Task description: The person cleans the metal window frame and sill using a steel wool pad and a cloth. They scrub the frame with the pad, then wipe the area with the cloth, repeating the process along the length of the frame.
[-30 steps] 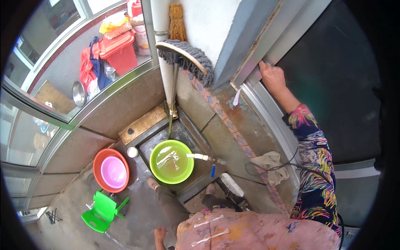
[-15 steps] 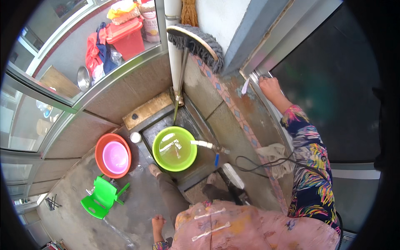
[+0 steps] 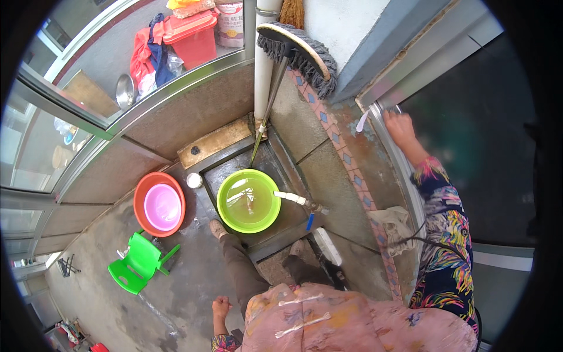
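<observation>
Water point(image 3: 249, 214) held in green basin point(image 3: 221, 202); pink basin point(image 3: 163, 207) nested in red basin point(image 3: 139, 205). Left hand point(image 3: 221, 306) loosely closed; right hand point(image 3: 400, 126) curled at metal frame point(image 3: 403, 170), grip cannot be told.

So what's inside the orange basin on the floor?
A smaller pink basin sits inside the orange basin. Some of the orange wall shows around it, but the pink basin covers the bottom, so anything underneath can't be seen.

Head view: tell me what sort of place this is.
Probably a household washing corner: a blue-handled tap beside a lime-green basin set low down, with a mop propped head-up behind.
</observation>
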### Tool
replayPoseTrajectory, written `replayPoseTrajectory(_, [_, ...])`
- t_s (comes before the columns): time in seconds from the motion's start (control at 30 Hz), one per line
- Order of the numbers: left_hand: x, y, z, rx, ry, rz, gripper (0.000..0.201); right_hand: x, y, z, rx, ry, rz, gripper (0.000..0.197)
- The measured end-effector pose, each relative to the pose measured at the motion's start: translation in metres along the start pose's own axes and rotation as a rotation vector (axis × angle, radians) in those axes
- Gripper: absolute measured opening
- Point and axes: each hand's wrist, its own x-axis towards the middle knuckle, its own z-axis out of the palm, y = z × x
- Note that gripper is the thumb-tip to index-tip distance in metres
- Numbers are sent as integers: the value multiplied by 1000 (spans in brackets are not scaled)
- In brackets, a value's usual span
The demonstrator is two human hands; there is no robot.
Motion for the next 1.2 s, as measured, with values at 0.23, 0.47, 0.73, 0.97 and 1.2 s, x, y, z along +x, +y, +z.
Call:
replayPoseTrajectory(0.23, [9, 3, 13, -37, -66, -14, 26, 16, 7, -4, -69, -56, -9, 5])
replayPoseTrajectory(0.47, [0, 1, 0, -26, -15, 62, 21, -5, -1, -4, -37, -86, -18, 1])
replayPoseTrajectory(0.73, [-5, -8, 6, -51, -34, -35, 17, 34, -12, 7, -90, -11, 77, 2])
replayPoseTrajectory(0.97, [7, 3, 6, 15, -57, -65, 23, 9, 31, -21, -34, -30, 110, 3])
replayPoseTrajectory(1.2, [13, 38, 7, 170, -68, 27, 24, 30, 10, -20, -24, -64, 99, 3])
